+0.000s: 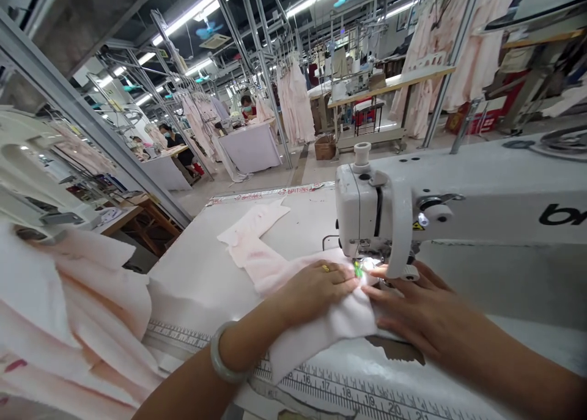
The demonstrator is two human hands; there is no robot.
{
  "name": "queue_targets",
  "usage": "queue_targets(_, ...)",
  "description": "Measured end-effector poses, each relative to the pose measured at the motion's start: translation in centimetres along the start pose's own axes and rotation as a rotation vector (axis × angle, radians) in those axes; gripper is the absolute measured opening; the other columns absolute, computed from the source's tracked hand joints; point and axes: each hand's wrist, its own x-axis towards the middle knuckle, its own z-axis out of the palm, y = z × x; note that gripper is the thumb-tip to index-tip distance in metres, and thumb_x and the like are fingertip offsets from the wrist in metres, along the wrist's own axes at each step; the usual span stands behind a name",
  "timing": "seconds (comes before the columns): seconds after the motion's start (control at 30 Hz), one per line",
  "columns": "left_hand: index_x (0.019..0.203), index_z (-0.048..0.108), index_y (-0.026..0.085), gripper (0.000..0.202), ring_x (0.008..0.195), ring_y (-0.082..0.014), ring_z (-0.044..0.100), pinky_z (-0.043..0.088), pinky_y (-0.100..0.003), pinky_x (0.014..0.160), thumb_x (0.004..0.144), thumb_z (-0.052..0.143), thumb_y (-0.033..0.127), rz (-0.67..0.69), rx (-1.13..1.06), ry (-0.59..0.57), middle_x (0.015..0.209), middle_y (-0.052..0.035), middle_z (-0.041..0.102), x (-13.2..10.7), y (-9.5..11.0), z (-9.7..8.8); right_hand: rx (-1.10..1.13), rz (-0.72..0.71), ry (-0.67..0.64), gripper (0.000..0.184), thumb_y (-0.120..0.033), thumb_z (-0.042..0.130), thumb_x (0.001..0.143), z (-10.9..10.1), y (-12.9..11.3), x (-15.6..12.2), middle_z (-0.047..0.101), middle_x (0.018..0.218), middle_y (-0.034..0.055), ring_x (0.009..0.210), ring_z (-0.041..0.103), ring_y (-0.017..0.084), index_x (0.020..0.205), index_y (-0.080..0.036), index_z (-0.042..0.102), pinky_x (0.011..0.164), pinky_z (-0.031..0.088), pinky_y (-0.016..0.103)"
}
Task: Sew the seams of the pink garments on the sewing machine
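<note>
A white sewing machine (362,203) stands on the right, its lit needle area close above a pale pink piece of fabric (342,319). My left hand (316,288) lies flat on that fabric, fingers stretched toward a small green part (358,269) by the needle. From the other side my right hand (419,313) reaches in with its fingers apart, the thumb side touching the fabric's edge. Some of its fingertips are hidden behind the machine's white lever (402,224). The fabric runs on leftward across the white table (192,273).
Loose pink fabric (92,322) hangs at the left, below another machine (36,169). A printed ruler strip (330,389) runs along the table's front. Slanted metal posts (92,108) rise nearby. Behind are hanging garments (296,99), worktables (389,90) and people seated at work.
</note>
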Motion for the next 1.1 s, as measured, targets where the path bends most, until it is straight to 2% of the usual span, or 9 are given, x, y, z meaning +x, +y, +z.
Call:
queue_targets(0.1,0.139,0.073,0.014,0.034,0.140,-0.0230,0.071,0.058,-0.036,0.119,0.110,0.058,0.006,-0.056,0.006,-0.032,0.145,-0.0141,0.077,0.3,-0.4,0.1,0.017,0.049,-0.044,0.033,-0.050,0.052,0.117,0.2,0.4,-0.1,0.085,0.111,0.0043,0.113,0.079,0.033,0.135,-0.037,0.076,0.119,0.049,0.060)
queue_targets(0.2,0.144,0.070,0.012,0.037,0.146,-0.0234,0.067,0.055,-0.037,0.124,0.111,0.055,0.006,-0.123,-0.004,-0.057,0.150,-0.0144,0.075,0.6,-0.5,0.3,0.051,0.099,-0.064,0.036,-0.056,0.051,0.115,0.6,0.9,-0.4,0.083,0.100,0.0034,0.110,0.080,0.034,0.136,-0.039,0.075,0.119,0.050,0.065)
queue_targets(0.3,0.147,0.067,0.009,0.038,0.145,-0.0232,0.068,0.054,-0.038,0.125,0.113,0.052,0.008,-0.172,-0.018,-0.067,0.150,-0.0156,0.075,0.8,-0.6,0.5,0.082,0.117,-0.064,0.034,-0.055,0.053,0.115,0.9,1.3,-0.6,0.083,0.102,0.0027,0.109,0.080,0.034,0.136,-0.040,0.074,0.118,0.051,0.067)
queue_targets(0.53,0.149,0.067,0.014,0.042,0.149,-0.0235,0.065,0.052,-0.041,0.128,0.111,0.051,0.007,-0.202,-0.032,-0.065,0.155,-0.0138,0.072,0.6,-0.5,0.8,0.050,0.095,-0.044,0.035,-0.053,0.055,0.114,0.8,1.8,-0.3,0.085,0.101,0.0049,0.102,0.081,0.035,0.131,-0.036,0.080,0.112,0.056,0.066)
queue_targets(0.7,0.156,0.062,0.020,0.044,0.155,-0.0254,0.060,0.039,-0.052,0.137,0.114,0.051,0.015,-0.309,-0.010,-0.075,0.158,-0.0094,0.071,0.6,-0.1,0.3,0.037,0.137,-0.027,0.040,-0.055,0.051,0.114,0.1,2.1,0.3,0.084,0.097,0.0074,0.097,0.079,0.034,0.122,-0.035,0.086,0.103,0.063,0.062)
queue_targets(0.77,0.156,0.064,0.024,0.041,0.162,-0.0271,0.053,0.031,-0.056,0.141,0.117,0.051,0.025,-0.459,-0.002,-0.057,0.159,-0.0077,0.070,0.5,-0.7,-0.6,0.038,0.138,-0.039,0.043,-0.056,0.050,0.114,-0.3,2.3,0.6,0.084,0.097,0.0083,0.097,0.080,0.034,0.116,-0.035,0.088,0.098,0.066,0.059)
queue_targets(0.9,0.158,0.063,0.029,0.044,0.171,-0.0273,0.038,0.022,-0.057,0.143,0.121,0.041,0.036,-1.035,0.111,-0.112,0.169,-0.0079,0.061,-1.6,-3.6,-3.9,0.098,0.162,-0.050,0.043,-0.057,0.050,0.113,-0.4,3.0,0.6,0.084,0.095,0.0067,0.101,0.080,0.035,0.113,-0.037,0.088,0.097,0.067,0.056)
queue_targets(1.0,0.153,0.064,0.019,0.044,0.161,-0.0372,0.051,0.042,-0.061,0.130,0.118,0.046,0.039,-1.314,0.143,-0.230,0.163,-0.0208,0.062,-5.0,-5.2,-6.3,0.164,0.168,-0.042,0.042,-0.058,0.051,0.113,0.0,2.9,0.2,0.086,0.104,0.0060,0.096,0.081,0.032,0.120,-0.036,0.086,0.099,0.067,0.056)
queue_targets(1.1,0.141,0.069,0.007,0.044,0.143,-0.0434,0.066,0.055,-0.057,0.113,0.116,0.046,0.035,-1.452,0.145,-0.340,0.149,-0.0324,0.067,-8.4,-3.3,-7.9,0.201,0.141,-0.024,0.044,-0.060,0.054,0.112,0.0,1.2,0.2,0.086,0.122,0.0071,0.110,0.082,0.033,0.132,-0.035,0.084,0.098,0.069,0.054)
